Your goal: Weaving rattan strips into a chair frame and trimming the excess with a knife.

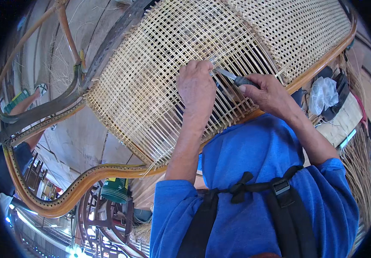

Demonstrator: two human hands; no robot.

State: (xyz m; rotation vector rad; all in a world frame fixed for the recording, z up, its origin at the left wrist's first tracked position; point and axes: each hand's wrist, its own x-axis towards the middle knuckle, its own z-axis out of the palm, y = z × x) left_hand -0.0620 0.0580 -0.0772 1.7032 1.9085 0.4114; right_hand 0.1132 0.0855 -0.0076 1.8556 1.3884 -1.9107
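A pale cane seat panel, woven in an open lattice, is stretched on a curved wooden furniture frame. On its near right part, loose strands run mostly one way, with dark gaps between them. My left hand is closed over the weave, its fingertips pinched together; what they grip is too small to make out. In my right hand is a tool with a dark handle and a narrow metal blade. The blade points left, its tip close to my left fingertips and just over the strands.
A finished, tighter cane section adjoins at the upper right. To the right lie a clear plastic bag and long loose cane fibres. A green bucket stands below the frame. At the far left, another person's foot shows.
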